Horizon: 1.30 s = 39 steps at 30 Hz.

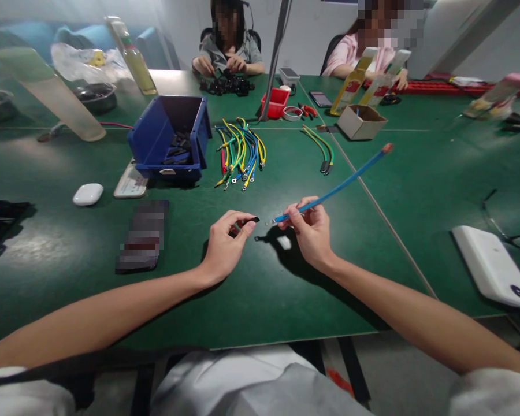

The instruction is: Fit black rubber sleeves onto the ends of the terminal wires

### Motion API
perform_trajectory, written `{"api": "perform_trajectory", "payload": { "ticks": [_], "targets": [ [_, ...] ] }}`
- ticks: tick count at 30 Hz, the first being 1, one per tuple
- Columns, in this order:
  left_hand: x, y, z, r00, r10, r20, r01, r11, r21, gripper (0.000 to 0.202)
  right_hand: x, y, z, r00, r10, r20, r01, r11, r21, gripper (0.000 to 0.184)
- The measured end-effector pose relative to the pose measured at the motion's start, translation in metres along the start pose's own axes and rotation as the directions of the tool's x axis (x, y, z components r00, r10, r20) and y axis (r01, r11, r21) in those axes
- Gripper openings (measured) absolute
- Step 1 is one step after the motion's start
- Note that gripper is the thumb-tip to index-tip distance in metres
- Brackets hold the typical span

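Note:
Between the thumb and fingers of my left hand [227, 245] is a small black sleeve [255, 219], its end poking out to the right. My right hand [309, 231] pinches a blue cable [346, 182] near its metal ring terminal [269, 222]. The terminal points left at the sleeve, with a small gap between them. The cable's other end, bare copper, rises to the upper right. Beyond my hands lies a bundle of yellow-green and blue cables [242, 151]. Two yellow-green cables [323, 144] with black sleeves on their ends lie to the right.
A blue bin [156, 170] holding black sleeves stands at back left. Phones [143, 237], an earbud case [88, 195] and a white device [494, 266] lie around. A lamp pole [277, 58] rises beyond the cables. Two people [231, 49] sit across the table.

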<state>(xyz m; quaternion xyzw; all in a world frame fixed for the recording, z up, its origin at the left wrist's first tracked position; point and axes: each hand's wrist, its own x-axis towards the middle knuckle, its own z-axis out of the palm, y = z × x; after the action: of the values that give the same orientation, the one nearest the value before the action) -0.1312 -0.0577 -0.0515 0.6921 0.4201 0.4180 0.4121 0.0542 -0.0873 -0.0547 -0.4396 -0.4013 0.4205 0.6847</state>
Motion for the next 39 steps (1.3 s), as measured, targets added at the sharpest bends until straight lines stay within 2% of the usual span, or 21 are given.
{"api": "perform_trajectory", "payload": {
  "ticks": [12,23,39],
  "targets": [
    [0.001,0.003,-0.002,0.996,0.077,0.053,-0.078,0.997,0.017,0.012,0.000,-0.008,0.000,0.990,-0.140,0.014,0.140,0.990,-0.011,0.029],
    [0.000,0.005,0.000,0.994,0.091,0.061,-0.092,0.996,0.012,0.012,-0.001,-0.012,0.001,0.994,-0.109,0.024,0.109,0.994,-0.013,0.030],
    [-0.001,0.006,0.000,0.994,0.085,0.070,-0.087,0.996,0.023,0.013,-0.004,-0.015,0.003,0.990,-0.132,0.040,0.135,0.987,-0.091,0.032]
  ]
}}
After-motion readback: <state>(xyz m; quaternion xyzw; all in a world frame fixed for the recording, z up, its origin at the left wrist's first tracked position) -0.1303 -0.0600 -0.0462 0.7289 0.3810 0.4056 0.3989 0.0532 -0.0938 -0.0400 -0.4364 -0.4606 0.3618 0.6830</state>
